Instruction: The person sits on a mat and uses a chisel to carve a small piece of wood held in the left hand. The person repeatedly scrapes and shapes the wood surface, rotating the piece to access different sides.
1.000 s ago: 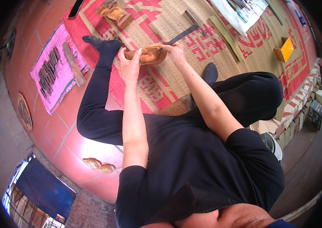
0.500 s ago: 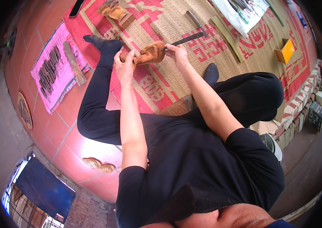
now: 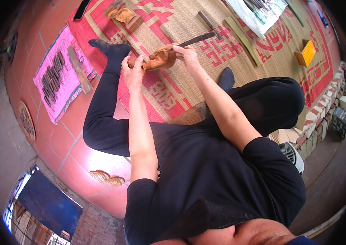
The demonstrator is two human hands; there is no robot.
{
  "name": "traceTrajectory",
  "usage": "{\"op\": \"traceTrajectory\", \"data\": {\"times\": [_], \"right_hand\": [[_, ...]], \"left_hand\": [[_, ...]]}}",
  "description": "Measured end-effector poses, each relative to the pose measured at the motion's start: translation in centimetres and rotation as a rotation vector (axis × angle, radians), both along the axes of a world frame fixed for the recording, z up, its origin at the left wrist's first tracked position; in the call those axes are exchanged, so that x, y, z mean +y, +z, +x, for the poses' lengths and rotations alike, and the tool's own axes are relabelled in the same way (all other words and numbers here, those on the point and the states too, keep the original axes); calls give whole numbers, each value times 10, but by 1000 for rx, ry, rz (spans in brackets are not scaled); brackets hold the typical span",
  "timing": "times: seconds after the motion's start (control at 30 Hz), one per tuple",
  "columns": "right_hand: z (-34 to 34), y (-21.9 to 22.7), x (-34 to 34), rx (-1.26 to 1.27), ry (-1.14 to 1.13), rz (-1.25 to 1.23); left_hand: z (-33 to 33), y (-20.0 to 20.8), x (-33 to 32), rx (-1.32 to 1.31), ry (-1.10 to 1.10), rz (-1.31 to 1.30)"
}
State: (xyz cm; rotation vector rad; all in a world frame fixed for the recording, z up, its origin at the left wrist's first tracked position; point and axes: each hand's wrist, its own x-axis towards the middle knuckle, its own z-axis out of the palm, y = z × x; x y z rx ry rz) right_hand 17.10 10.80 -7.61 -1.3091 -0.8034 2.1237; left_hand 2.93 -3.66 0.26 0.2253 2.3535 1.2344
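While the left hand (image 3: 133,73) grips one end of the brown carving (image 3: 159,60) above the woven mat (image 3: 160,96), the right hand (image 3: 187,55) holds a dark flat tool (image 3: 198,38) at its other end. Left of the carving are a socked foot (image 3: 115,48), then a pink cloth (image 3: 70,83) bearing dark tools (image 3: 52,77); beyond the carving, a second carved piece (image 3: 122,15); to its right, a wooden strip (image 3: 242,41). Fingers (image 3: 178,49) partly hide the tool's near end, so contact is unclear. White cloth (image 3: 269,24), beyond and right, is cut off above.

The red tiled floor (image 3: 64,153) carries a bright patch of light (image 3: 105,158). On the right there is a low brick edge (image 3: 321,109), and at lower left perhaps a barred window (image 3: 21,220)
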Motion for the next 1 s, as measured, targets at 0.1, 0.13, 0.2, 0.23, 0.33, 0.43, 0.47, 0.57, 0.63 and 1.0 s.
{"op": "traceTrajectory", "data": {"times": [0.1, 0.13, 0.2, 0.23, 0.33, 0.43, 0.47, 0.57, 0.63, 1.0], "right_hand": [[-1, -25, -1, -88, 85, 73], [-3, -23, 9, -131, 106, 113], [6, -57, 10, -40, -49, 110], [7, -54, 2, -50, 35, 145], [1, -50, 0, 72, 72, 48], [-6, -5, 1, 63, 30, 64], [-5, -6, 9, 8, 5, 66], [2, -10, 13, -12, -33, -15], [2, -11, 8, 46, -30, -41], [-1, -16, 2, 58, -87, -90]], "left_hand": [[-3, -3, 1, 27, -41, -28], [-5, -6, 7, 40, -60, -24], [0, -5, 4, -54, -101, 209], [-7, -27, -10, -8, -81, 234], [-3, -10, -8, 13, -122, 150], [-5, -21, -3, 80, -82, 30], [-4, -20, 5, 60, -87, 48], [-3, -14, 5, 12, -75, 38], [-1, -11, 0, 7, -71, 33], [0, -13, -2, 103, -91, -25]]}}
